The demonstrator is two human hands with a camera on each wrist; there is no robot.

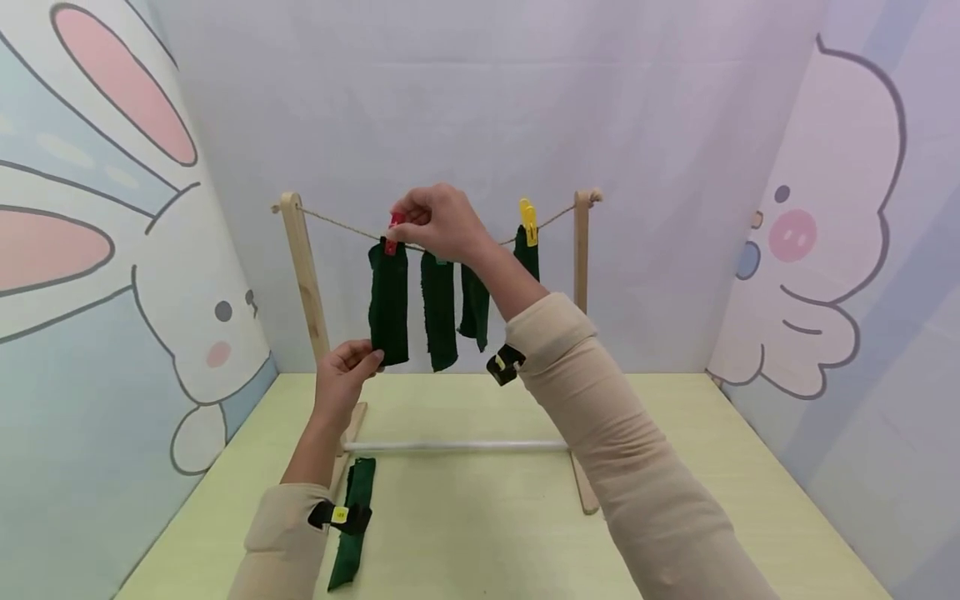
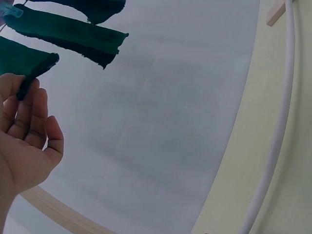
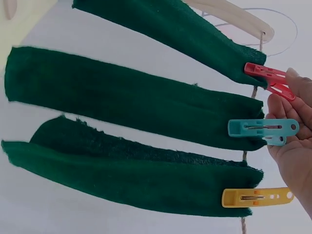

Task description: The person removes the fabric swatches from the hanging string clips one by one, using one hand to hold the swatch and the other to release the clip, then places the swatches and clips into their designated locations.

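Several dark green cloth strips hang from a rope [image 1: 337, 222] strung between two wooden posts. My right hand [image 1: 442, 221] pinches a red clothespin [image 1: 391, 247] at the top of the leftmost strip [image 1: 388, 304]. In the right wrist view, the clothespin's jaws are on the cloth at the rope. Thumb and fingers of my left hand [image 1: 343, 377] pinch the bottom corner of that same strip. Beside it hangs another strip [image 1: 439, 312] with a teal clothespin [image 3: 263, 128]. A yellow clothespin [image 1: 528, 223] holds the rightmost strip [image 1: 527, 257], partly hidden by my right forearm.
Another green strip [image 1: 360, 492] lies on the pale table [image 1: 465, 533], partly behind my left wrist. A white bar [image 1: 457, 447] joins the rack's wooden feet near the tabletop. The left post [image 1: 303, 275] stands close to my left hand; the right post [image 1: 581, 250] is beyond my right forearm.
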